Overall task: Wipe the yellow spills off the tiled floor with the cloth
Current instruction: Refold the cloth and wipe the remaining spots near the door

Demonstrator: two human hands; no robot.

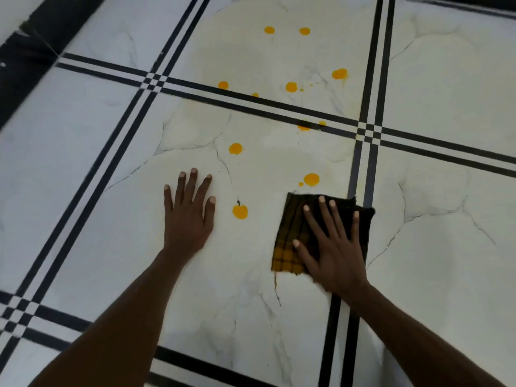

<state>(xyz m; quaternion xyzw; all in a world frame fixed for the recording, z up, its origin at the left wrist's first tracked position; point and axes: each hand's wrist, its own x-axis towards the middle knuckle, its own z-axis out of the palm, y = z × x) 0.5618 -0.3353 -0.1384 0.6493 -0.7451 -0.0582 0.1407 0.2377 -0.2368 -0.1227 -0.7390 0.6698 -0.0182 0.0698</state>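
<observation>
A dark folded cloth with a yellow check pattern lies flat on the white marble-look tiled floor. My right hand presses on it with fingers spread. My left hand rests flat on the bare tile to the left, fingers apart, holding nothing. Between the hands sits a yellow spill. Another yellow spill lies just beyond the cloth's far edge, and a third yellow spill is farther out. Several more yellow drops dot the tile beyond the black grout stripes.
Double black stripes cross the floor and mark the tile borders, one running just right of the cloth. A dark black band edges the floor at the far left.
</observation>
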